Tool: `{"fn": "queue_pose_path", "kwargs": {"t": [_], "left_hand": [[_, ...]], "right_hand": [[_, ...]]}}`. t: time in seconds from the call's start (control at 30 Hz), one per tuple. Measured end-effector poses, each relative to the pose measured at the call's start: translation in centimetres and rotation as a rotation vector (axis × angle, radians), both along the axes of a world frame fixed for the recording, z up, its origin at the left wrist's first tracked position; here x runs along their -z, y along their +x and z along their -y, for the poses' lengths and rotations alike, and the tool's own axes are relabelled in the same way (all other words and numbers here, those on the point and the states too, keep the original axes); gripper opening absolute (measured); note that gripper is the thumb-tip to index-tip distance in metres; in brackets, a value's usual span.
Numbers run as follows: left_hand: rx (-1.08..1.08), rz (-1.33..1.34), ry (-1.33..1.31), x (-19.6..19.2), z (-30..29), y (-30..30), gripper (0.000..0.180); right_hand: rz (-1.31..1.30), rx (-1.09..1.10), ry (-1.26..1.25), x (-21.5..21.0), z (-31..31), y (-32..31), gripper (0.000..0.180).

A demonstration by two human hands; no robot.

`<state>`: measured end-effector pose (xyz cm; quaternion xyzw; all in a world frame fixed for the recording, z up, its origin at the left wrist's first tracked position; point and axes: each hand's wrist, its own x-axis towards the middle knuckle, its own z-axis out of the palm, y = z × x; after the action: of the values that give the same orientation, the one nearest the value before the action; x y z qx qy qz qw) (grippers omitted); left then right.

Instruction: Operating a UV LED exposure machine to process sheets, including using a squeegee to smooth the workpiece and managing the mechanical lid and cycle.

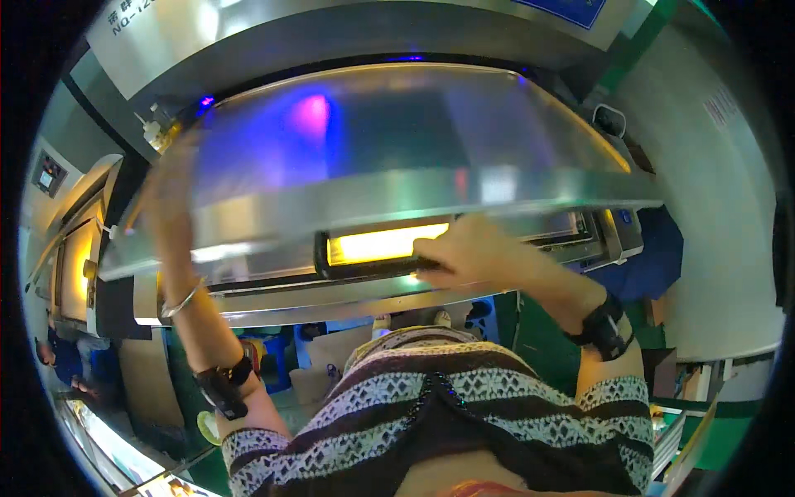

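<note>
Shiny metal lid (397, 186) runs wide, left to right, above both hands. The right hand (464, 248) has its fingers curled on the black handle (368, 263) in the middle. The left hand (170, 186) is blurry at the lid's left edge; I cannot tell its grip.

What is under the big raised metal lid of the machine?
Under the lid there is a glowing yellow panel in a dark frame. The right hand lies on this frame. The left hand holds the lid's edge. The lid covers everything deeper inside.
</note>
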<state>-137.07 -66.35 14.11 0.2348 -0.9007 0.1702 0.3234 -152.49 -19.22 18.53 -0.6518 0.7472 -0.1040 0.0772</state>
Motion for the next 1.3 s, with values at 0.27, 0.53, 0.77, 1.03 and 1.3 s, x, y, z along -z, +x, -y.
{"fn": "queue_pose_path", "kwargs": {"t": [0.27,0.53,0.77,1.03,1.3], "left_hand": [[0.317,0.704,0.645,24.7,-16.0,-10.0,0.066],[0.186,0.823,0.67,23.6,-22.9,-8.1,0.067],[0.127,0.888,0.672,21.1,-21.5,-6.4,0.069],[0.109,1.049,0.624,19.6,-20.9,-8.1,0.099],[0.157,0.982,0.692,21.0,-18.3,-4.9,0.112]], "right_hand": [[0.255,0.057,0.353,19.2,0.6,6.6,0.029],[0.338,0.032,0.385,21.0,-1.3,6.5,0.027],[1.533,0.028,0.05,24.0,-7.6,4.8,0.026],[0.229,1.296,-0.079,42.0,-25.2,1.4,0.046],[0.194,1.057,0.173,44.8,-22.3,-0.7,0.076]]}}
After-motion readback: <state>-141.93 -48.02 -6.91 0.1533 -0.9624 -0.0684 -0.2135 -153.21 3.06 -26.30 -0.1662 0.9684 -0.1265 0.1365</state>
